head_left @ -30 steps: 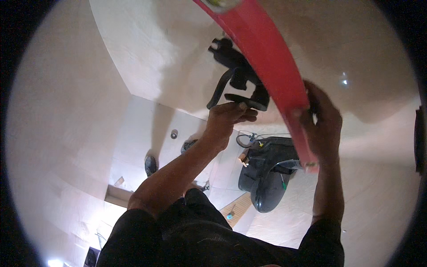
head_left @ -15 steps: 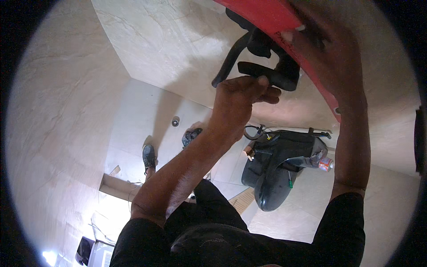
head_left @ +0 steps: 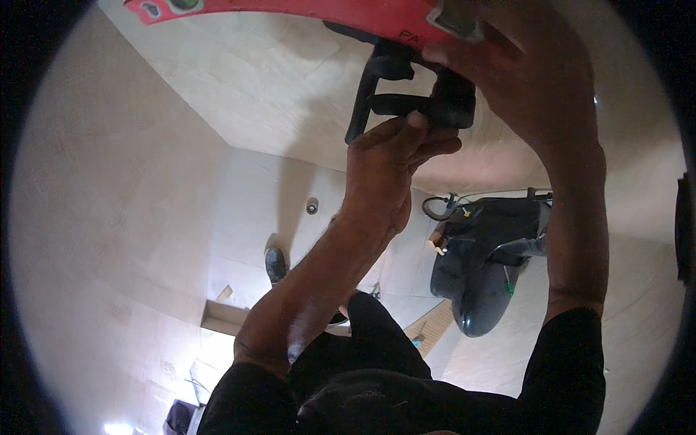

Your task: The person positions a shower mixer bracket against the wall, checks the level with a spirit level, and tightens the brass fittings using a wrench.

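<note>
A red spirit level with green vials runs along the top of the view, lying along a black wall-mounted tap. My right hand is closed around the level's right part, with its thumb on the lower edge. Below, my left hand pinches the tap's lower bar, thumb on the near side and fingers underneath. The far side of the tap, where it meets the wall, is partly hidden by the level.
On the floor to the right sits a glossy black rounded fixture with a green-handled screwdriver on it. A round floor drain lies near my shoe. A cardboard box stands at lower left. Pale marble-look walls surround me.
The level has swung from a steep slant to nearly sideways, its left end now in view. My right hand still grips it, and my left hand stays on the tap. The view has shifted.
</note>
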`<action>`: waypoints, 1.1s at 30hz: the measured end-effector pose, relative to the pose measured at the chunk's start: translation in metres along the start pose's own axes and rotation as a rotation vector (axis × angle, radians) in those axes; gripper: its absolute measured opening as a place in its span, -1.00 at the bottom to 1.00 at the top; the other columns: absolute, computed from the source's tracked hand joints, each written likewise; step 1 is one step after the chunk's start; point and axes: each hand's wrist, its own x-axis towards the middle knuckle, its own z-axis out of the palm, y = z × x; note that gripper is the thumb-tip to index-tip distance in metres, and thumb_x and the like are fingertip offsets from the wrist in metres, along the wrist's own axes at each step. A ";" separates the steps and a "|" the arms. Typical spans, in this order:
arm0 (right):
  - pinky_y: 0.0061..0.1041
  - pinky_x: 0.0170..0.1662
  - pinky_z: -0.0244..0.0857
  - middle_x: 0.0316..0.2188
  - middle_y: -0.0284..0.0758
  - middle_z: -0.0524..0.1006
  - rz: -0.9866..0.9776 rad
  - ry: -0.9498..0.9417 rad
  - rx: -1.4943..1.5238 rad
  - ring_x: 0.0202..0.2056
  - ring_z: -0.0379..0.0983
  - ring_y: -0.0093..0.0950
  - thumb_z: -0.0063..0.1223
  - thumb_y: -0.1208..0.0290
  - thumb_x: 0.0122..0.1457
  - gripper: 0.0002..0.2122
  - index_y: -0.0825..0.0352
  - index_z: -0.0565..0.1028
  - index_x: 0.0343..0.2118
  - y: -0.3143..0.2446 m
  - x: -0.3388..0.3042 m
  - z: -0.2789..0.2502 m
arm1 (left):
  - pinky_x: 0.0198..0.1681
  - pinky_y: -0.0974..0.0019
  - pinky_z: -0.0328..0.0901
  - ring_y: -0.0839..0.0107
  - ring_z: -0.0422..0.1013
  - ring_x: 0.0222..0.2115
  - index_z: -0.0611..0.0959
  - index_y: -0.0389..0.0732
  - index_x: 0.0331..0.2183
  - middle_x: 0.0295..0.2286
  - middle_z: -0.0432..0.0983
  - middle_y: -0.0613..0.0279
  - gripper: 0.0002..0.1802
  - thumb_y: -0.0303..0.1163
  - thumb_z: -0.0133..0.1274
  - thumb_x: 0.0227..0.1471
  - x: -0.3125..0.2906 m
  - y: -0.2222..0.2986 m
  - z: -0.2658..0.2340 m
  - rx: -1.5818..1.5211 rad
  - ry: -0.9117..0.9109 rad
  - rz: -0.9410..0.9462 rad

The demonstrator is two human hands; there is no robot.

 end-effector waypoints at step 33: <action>-0.44 -0.05 0.53 -0.05 -0.01 0.56 0.815 1.017 1.342 -0.05 0.57 -0.36 0.12 0.34 0.31 -0.49 0.62 0.31 0.18 -0.082 -0.069 0.141 | -0.02 0.19 0.43 0.24 0.59 -0.21 0.63 -0.43 -0.14 -0.27 0.66 -0.01 -0.65 -0.29 0.09 0.23 -0.034 0.122 -0.020 0.923 -0.238 -0.033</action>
